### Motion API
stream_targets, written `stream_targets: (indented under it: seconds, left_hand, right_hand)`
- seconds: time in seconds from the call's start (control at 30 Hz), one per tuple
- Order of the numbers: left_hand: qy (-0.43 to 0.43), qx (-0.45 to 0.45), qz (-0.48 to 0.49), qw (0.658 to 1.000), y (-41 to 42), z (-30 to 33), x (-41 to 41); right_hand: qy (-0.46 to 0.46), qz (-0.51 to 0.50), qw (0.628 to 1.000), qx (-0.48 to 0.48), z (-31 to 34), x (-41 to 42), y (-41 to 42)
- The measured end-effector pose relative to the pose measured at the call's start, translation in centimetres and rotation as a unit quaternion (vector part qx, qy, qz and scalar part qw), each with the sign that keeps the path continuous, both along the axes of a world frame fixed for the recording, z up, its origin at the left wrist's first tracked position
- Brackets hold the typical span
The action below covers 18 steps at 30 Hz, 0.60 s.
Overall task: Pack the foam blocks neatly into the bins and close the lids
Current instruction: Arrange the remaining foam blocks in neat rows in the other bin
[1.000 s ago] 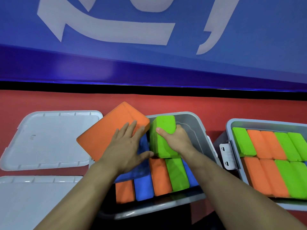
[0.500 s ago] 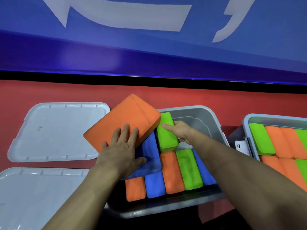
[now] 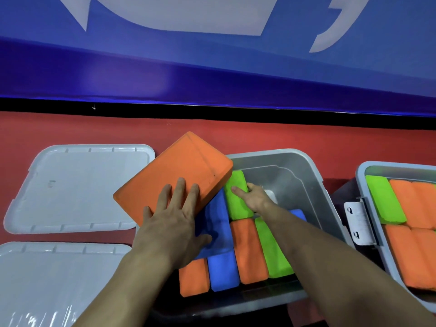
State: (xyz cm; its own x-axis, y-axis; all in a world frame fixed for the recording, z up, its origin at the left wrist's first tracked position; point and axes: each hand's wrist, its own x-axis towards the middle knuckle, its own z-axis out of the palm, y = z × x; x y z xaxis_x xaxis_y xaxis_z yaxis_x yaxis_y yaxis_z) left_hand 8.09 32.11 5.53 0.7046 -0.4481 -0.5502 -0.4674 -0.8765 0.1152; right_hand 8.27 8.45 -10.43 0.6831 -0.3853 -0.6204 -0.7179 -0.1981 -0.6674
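Observation:
A grey bin (image 3: 304,171) in the middle holds a near row of orange, blue and green foam blocks standing on edge. My right hand (image 3: 256,198) grips a green block (image 3: 237,197) set on edge in the far row. My left hand (image 3: 174,223) lies with straight fingers on a large orange block (image 3: 174,173) that tilts over the bin's left rim, its thumb against a blue block (image 3: 218,223) underneath. The bin's far right part shows bare floor.
Two grey lids lie on the red surface at the left, one farther (image 3: 77,187) and one nearer (image 3: 52,279). A second bin (image 3: 363,175) at the right is packed with green and orange blocks; its white latch (image 3: 356,223) faces the middle bin.
The green block has gone from raised to seated low in the far row, with my right hand following it down. My left hand slid slightly along the orange block. The view shifted.

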Motion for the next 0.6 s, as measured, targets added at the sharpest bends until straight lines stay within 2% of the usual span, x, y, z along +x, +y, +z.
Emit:
stream_targets:
  seconds: [0.2, 0.3, 0.37, 0.47, 0.6]
  left_hand:
    - [0.007, -0.034, 0.028, 0.999, -0.2, 0.0, 0.1]
    - [0.022, -0.081, 0.070, 0.994, -0.2, 0.1, 0.4]
    - [0.008, -0.131, 0.132, 0.983, 0.0, -0.1, 0.8]
    - [-0.039, -0.200, 0.273, 0.940, 0.5, -0.3, 1.8]
    - [-0.042, -0.244, 0.494, 0.834, 1.8, -0.6, 3.0]
  right_hand:
    - [0.034, 0.026, 0.998, -0.053, 0.7, -0.2, 0.2]
    - [0.050, 0.063, 0.994, -0.081, 4.3, -0.8, 0.8]
    - [0.028, 0.063, 0.994, -0.084, 6.9, -1.4, 1.0]
    - [-0.028, 0.050, 0.997, -0.048, 10.9, -2.9, 1.2]
    - [-0.105, 0.027, 0.994, -0.010, 14.9, -5.8, 3.0]
